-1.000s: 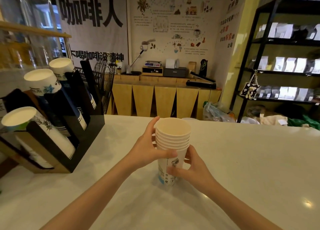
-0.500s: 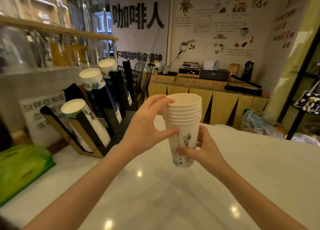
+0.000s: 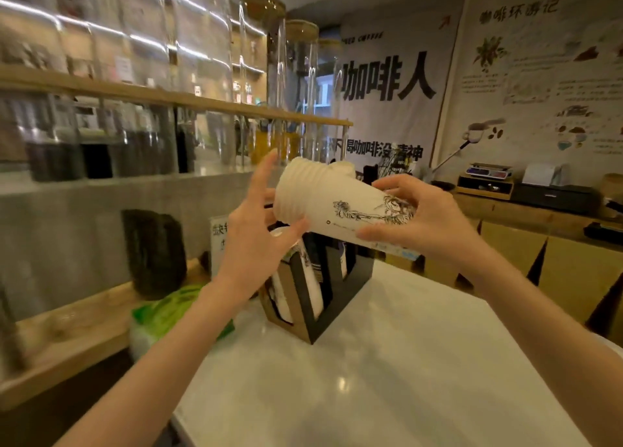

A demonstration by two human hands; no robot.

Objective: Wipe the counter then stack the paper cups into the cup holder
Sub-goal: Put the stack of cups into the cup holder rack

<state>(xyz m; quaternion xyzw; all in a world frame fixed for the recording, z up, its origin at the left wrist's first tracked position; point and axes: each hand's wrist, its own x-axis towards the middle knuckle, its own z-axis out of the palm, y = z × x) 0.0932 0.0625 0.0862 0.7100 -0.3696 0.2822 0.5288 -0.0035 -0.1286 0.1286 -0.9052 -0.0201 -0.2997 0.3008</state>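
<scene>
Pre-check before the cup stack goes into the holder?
1. Left hand grip on the rim end of the cup stack: ok.
2. Right hand grip on the base end: ok.
3. Stack nested together: ok.
4. Stack tilted, rims toward the cup holder: ok.
5. Free slot in the holder: cannot tell, hands block it.
6. Counter around the holder bare: ok.

Both hands (image 3: 337, 234) hold cup stack (image 3: 340, 207) tilted above cup holder (image 3: 323, 315).

cup holder (image 3: 332, 308) slots filled with cups, counter (image 3: 387, 379) beside it open
</scene>
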